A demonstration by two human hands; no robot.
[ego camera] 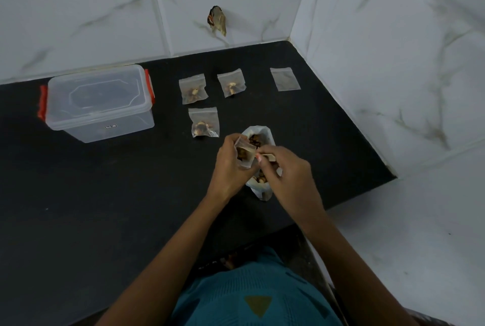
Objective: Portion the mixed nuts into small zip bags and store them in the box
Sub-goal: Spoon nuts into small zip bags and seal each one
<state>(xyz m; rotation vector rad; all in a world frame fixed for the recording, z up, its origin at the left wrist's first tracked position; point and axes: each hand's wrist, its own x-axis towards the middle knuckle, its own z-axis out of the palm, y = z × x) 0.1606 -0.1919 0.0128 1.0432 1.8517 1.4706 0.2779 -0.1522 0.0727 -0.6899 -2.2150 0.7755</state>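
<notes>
Plastic zip bag [245, 153]: thin, limp film, part-filled with nuts, held up just over the big nut pouch [258, 130] at centre frame. I judge it light, slippery, and likely to sag if gripped low.
Left hand [231, 165]: fingers curled round the bag's side, mouth upward.
Right hand [286, 176]: pinching at the bag's top edge. There's a pale strip by the fingertips, and I can't tell what it is.
Best hold: probably the stiffer zip strip. Squeezing the belly could push nuts out.
Filled bags [204, 122]: three lying flat on the bench [105, 194], above centre.
Empty bag [284, 79]: upper right.
Box [98, 102]: clear, lid on, red clips, left of frame, well apart. It looks rigid, so take it by the sides.
</notes>
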